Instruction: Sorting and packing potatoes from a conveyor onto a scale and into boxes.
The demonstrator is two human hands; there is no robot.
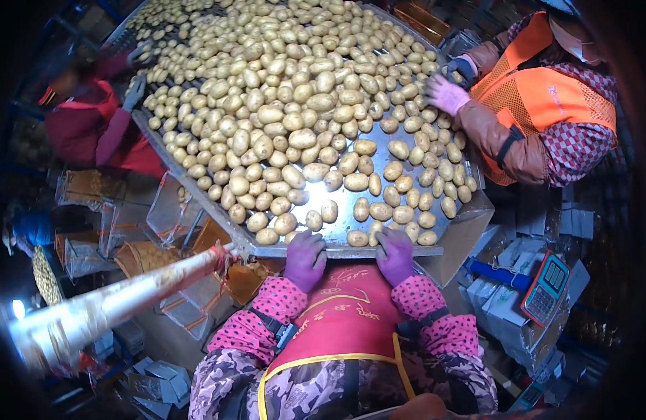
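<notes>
My left hand (305, 260), in a purple glove with greyish fingers, rests on the near metal rim (349, 252) of a sorting table. Its fingertips reach over the edge beside a potato (291, 237), and I see nothing held in it. Further right, my right hand (395, 255), gloved the same way, lies over that rim. Its fingertips are up against a potato (375, 232); no grip around it shows. Many loose potatoes (302, 94) cover the table, heaped thickly at the far side and thinner over the shiny metal surface (323, 197) near me.
At right, a co-worker in an orange vest (543, 100) has gloved hands (446, 94) at the potatoes. Another person (102, 115) stands at left. A wrapped pole (123, 299) slants across the left side. Mesh bags (171, 210) hang below; a scale display (546, 287) stands by boxes (512, 310).
</notes>
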